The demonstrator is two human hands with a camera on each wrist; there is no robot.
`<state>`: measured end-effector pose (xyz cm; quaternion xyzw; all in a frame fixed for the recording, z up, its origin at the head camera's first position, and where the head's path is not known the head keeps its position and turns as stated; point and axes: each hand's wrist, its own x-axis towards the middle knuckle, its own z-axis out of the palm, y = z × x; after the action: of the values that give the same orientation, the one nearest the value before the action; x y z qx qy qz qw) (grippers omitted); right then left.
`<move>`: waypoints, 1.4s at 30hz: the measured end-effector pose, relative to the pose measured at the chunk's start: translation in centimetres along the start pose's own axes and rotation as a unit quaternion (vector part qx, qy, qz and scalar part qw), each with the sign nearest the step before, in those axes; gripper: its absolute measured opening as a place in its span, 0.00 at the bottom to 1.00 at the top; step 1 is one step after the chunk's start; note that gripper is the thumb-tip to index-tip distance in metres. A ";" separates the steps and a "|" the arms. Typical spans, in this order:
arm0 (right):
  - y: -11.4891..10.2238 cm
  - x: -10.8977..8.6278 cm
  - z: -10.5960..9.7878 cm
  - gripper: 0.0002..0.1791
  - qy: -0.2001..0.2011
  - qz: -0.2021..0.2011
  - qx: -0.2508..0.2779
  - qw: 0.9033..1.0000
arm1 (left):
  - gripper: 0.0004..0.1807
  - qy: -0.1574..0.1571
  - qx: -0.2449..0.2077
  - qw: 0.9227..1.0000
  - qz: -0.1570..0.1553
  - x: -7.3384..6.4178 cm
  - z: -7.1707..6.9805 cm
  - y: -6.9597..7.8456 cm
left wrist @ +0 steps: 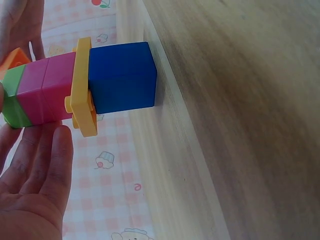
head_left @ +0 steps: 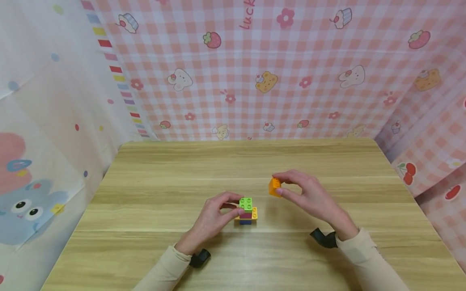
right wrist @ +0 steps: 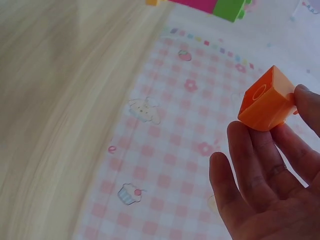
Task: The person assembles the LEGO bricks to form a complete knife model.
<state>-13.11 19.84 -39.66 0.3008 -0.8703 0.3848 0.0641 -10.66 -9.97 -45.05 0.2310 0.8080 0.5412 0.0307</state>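
Note:
A stack of toy building bricks stands upright on the table, with a blue brick at the bottom and a flat yellow plate above it. Magenta bricks come over that, topped by a green brick. My left hand pinches the stack at the green brick between thumb and fingers. To the right and above the table, my right hand holds an orange brick by thumb and fingertips. Its hollow underside shows in the right wrist view, apart from the stack.
The wooden table extends around both hands. Behind it hangs a pink checked curtain, with more printed cloth at the left and right sides. Dark straps sit at the wrists.

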 end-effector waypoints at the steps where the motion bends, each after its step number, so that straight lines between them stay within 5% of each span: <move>1: -0.2 0.0 0.0 0.22 0.002 -0.006 -0.001 1.000 | 0.17 0.000 0.000 1.000 -0.001 0.0 0.0 0.0; 42: -3.7 1.0 2.9 0.22 -0.018 -0.072 0.028 0.997 | 0.16 0.001 -0.002 1.000 0.019 0.0 0.0 -0.2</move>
<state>-11.44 15.39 -39.01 0.3711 -0.8362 0.3981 0.0677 -10.72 -10.05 -45.18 0.2456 0.8024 0.5435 0.0207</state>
